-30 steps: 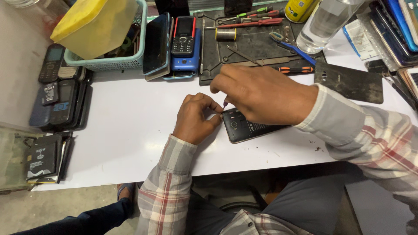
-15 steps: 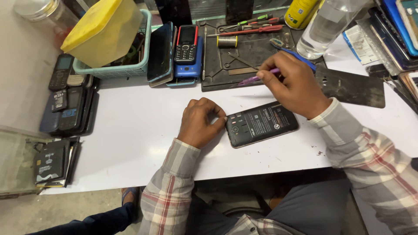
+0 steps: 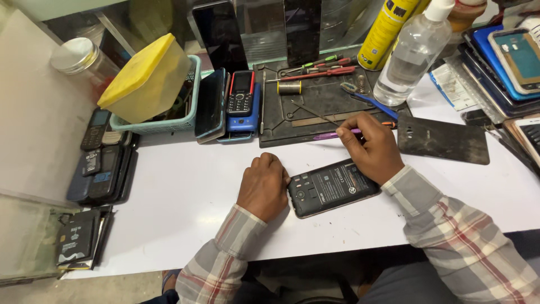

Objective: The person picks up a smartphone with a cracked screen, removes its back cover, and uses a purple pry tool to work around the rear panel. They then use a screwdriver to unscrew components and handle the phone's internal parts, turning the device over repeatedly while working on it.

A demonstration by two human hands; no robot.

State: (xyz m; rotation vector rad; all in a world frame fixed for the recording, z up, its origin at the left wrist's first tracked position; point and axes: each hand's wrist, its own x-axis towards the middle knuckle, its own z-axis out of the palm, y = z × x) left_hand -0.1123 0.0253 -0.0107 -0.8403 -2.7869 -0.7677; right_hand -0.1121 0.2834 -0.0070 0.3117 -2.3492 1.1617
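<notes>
Resting curled against the opened phone's (image 3: 333,188) left end, the left hand (image 3: 263,187) steadies it on the white table (image 3: 185,197). Just beyond the phone, the right hand (image 3: 371,147) pinches a purple tool (image 3: 332,135) beside the dark work mat (image 3: 320,107).

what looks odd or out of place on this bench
The phone between the hands lies with its back cover off, insides exposed. The yellow lid sits tilted on the green basket, not closed flat.

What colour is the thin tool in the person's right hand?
Purple. The thin tool shows in the head view, held by the right hand.
</notes>
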